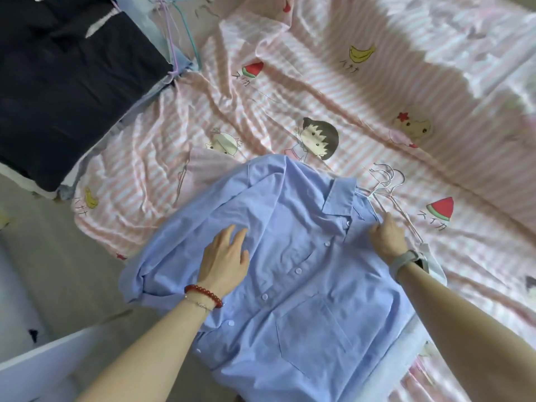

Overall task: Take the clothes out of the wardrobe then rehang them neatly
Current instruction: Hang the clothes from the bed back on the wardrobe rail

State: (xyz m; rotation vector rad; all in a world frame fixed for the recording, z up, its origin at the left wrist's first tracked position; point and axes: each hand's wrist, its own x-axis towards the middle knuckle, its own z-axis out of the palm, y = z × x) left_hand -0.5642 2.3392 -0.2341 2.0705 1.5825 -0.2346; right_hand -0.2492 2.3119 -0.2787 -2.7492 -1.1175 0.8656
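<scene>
blue shirt (304, 285): buttoned, spread on striped bedsheet (319, 97)
left hand (224, 261): laid flat, fingers spread
right hand (387, 237): collar edge pinched beside wire hangers (385, 184)

The only readable writing is the Japanese katakana printed on the pink-striped bedsheet (333, 91), small captions beside its cartoon fruit. Under the banana bunch (361, 52) near the top stands バナナ. Beside the watermelon slice (253, 69) further left stands スイカ, tilted with the cloth's folds. The same スイカ shows below the second watermelon slice (441, 208) at the right, and バナナ again under the banana (91, 198) at the sheet's left edge, partly creased.
</scene>
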